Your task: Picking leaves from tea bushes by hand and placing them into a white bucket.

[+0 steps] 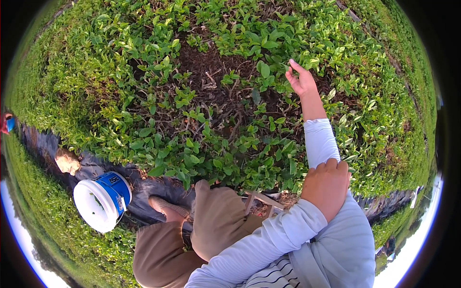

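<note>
My right hand [301, 80] reaches out over a leafy bush, which looks like tea [264, 70]. Its thumb and fingers are partly curled, and a small green leaf shows at the fingertips; whether they grip it cannot be told. Across my right forearm lies my left hand [326, 187], its fingers wrapped over the pale sleeve [321, 140] near the elbow. A white plastic bucket with a blue label [102, 201] stands at lower left, a few green leaves inside it.
Bare twiggy stems [210, 81] show in the bush's middle. Black plastic sheeting [144, 190] covers the ground by my feet, with a pale brown lump [67, 161] on it. A wooden frame [264, 201] is beside my knee. At the far left edge a person [6, 123] is partly visible.
</note>
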Action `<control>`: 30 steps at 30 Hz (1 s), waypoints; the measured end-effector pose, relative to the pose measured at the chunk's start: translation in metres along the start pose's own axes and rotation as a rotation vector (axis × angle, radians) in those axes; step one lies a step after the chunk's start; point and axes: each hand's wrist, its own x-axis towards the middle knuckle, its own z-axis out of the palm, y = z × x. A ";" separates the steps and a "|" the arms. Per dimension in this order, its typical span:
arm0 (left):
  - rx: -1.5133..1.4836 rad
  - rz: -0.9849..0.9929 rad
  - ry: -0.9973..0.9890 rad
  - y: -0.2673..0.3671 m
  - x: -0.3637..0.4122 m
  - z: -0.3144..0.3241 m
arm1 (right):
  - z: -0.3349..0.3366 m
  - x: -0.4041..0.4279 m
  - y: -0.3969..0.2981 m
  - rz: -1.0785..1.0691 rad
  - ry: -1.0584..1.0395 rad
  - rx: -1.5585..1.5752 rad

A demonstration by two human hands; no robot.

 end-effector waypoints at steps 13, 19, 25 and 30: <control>-0.225 0.084 0.461 -0.003 0.014 -0.034 | 0.065 0.075 -0.021 -0.413 0.126 -1.149; -0.117 -0.009 0.184 0.000 0.004 -0.021 | 0.015 0.037 0.005 0.104 0.045 -0.192; -0.174 0.040 0.117 0.005 0.001 -0.011 | 0.029 0.005 0.014 -0.339 -0.048 -0.383; -0.230 0.008 0.196 0.002 0.003 -0.027 | 0.082 0.036 0.032 -1.096 0.192 -1.432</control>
